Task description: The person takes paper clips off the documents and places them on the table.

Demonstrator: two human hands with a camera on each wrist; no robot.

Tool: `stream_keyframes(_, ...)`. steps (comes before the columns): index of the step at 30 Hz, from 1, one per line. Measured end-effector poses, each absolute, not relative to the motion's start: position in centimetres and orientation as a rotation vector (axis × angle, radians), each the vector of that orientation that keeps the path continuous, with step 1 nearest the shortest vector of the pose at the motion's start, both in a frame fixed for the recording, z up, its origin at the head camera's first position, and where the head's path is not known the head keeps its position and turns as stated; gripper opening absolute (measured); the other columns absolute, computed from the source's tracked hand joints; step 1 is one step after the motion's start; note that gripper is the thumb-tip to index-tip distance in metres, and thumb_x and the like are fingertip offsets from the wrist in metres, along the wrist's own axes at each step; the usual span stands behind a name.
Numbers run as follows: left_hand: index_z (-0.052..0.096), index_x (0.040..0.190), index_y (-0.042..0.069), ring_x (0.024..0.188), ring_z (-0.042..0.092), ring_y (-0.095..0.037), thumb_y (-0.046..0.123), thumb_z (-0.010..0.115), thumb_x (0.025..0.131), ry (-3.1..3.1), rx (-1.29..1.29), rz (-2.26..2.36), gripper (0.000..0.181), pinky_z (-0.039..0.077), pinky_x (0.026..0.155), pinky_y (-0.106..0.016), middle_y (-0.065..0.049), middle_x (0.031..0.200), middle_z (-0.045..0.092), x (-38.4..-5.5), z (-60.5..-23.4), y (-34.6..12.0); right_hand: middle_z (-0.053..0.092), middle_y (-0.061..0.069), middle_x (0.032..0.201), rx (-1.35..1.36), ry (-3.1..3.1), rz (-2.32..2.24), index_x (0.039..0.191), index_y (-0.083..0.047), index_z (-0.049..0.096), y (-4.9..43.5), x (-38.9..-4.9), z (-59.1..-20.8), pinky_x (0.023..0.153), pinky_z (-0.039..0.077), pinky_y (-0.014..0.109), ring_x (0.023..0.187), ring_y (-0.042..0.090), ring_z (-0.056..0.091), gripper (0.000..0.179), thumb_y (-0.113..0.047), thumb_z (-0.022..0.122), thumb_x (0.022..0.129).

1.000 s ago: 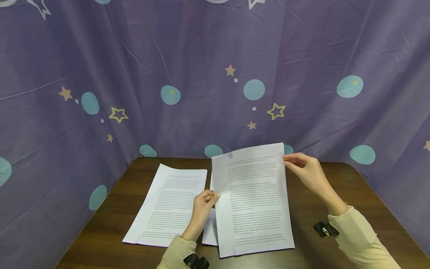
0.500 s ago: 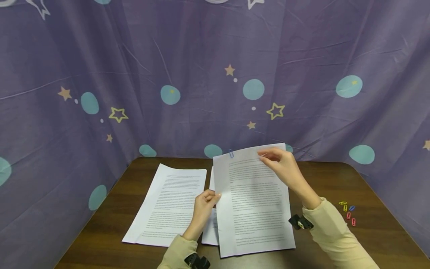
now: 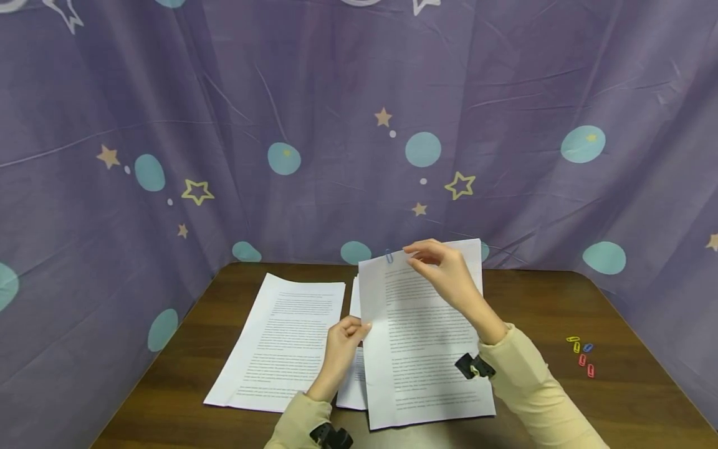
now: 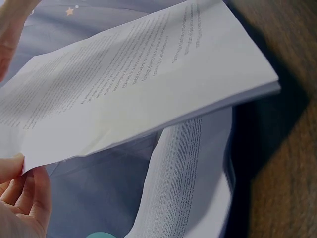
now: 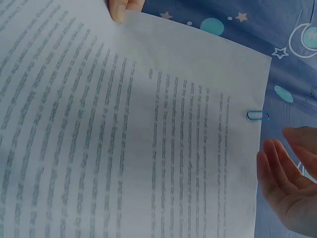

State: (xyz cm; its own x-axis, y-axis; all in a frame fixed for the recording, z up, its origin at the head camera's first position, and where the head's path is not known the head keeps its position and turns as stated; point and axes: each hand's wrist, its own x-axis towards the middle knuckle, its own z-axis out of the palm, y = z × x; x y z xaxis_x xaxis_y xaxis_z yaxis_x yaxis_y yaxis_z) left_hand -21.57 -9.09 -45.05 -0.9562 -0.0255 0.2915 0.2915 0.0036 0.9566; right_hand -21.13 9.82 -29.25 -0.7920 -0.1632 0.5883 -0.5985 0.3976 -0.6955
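My left hand [image 3: 343,343] pinches the left edge of a sheaf of printed sheets [image 3: 429,337] between thumb and fingers, holding it raised and facing me. A blue paper clip [image 5: 257,115] sits on the sheaf's top edge, towards its left corner. Just right of that clip, my right hand [image 3: 443,274] hovers at the top edge with fingers loosely bent and thumb apart; nothing shows between them. In the right wrist view its fingertips [image 5: 270,148] are beside the edge, close to the clip. The left wrist view shows the sheaf's several layers and the left thumb [image 4: 11,167] on its front.
Another printed stack [image 3: 286,343] lies on the brown wooden table [image 3: 538,299] to the left. Behind the raised sheaf, more paper [image 3: 351,386] is partly hidden. Several loose paper clips [image 3: 582,360], yellow, blue and red, lie at the right. A purple patterned curtain [image 3: 336,93] hangs behind.
My right hand has let go of the sheaf's right edge and moved left along the top to near the blue clip. The left hand keeps its pinch; the sheaf shifts slightly right.
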Motion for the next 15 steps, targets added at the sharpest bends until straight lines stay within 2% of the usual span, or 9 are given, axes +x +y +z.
stream_keyframes(2, 0.058, 0.076, -0.006, 0.051, 0.047, -0.003, 0.012, 0.064, 0.080, -1.978, -0.398, -2.015, 0.019, 0.041, 0.047, -0.019, -0.008, 0.062, 0.063, -21.9, -45.8, -9.2, 0.061, 0.021, 0.093, 0.656, -2.220, 1.379, 0.096, 0.010, 0.062, 9.3, -20.6, -28.7, 0.077, 0.048, 0.036, 0.083, 0.030, 0.060, 0.017, 0.006, 0.060, 0.079)
stream_keyframes(5, 0.057, 0.075, -0.004, 0.051, 0.047, -0.003, 0.017, 0.064, 0.080, -1.925, -0.481, -2.006, 0.023, 0.043, 0.046, -0.022, -0.005, 0.061, 0.062, -21.9, -46.0, -9.2, 0.062, 0.020, 0.092, 0.677, -2.194, 1.365, 0.095, 0.009, 0.062, 9.0, -20.9, -29.0, 0.075, 0.049, 0.036, 0.080, 0.030, 0.060, 0.017, 0.007, 0.060, 0.078)
stream_keyframes(11, 0.055, 0.076, -0.011, 0.049, 0.046, -0.004, 0.004, 0.062, 0.079, -2.058, -0.280, -2.039, 0.017, 0.043, 0.049, -0.019, -0.009, 0.060, 0.060, -21.7, -45.3, -8.9, 0.063, 0.010, 0.094, 0.708, -2.185, 1.343, 0.096, 0.001, 0.065, 9.3, -22.9, -30.6, 0.074, 0.049, 0.029, 0.079, 0.020, 0.061, 0.017, -0.001, 0.063, 0.079)
stream_keyframes(15, 0.055, 0.076, -0.013, 0.049, 0.045, -0.007, -0.002, 0.061, 0.079, -2.085, -0.230, -2.066, 0.013, 0.041, 0.049, -0.018, -0.009, 0.058, 0.057, -21.4, -44.5, -8.8, 0.064, 0.009, 0.094, 0.713, -2.183, 1.333, 0.096, 0.000, 0.065, 9.3, -23.2, -30.9, 0.073, 0.049, 0.028, 0.079, 0.019, 0.061, 0.017, -0.003, 0.064, 0.079)
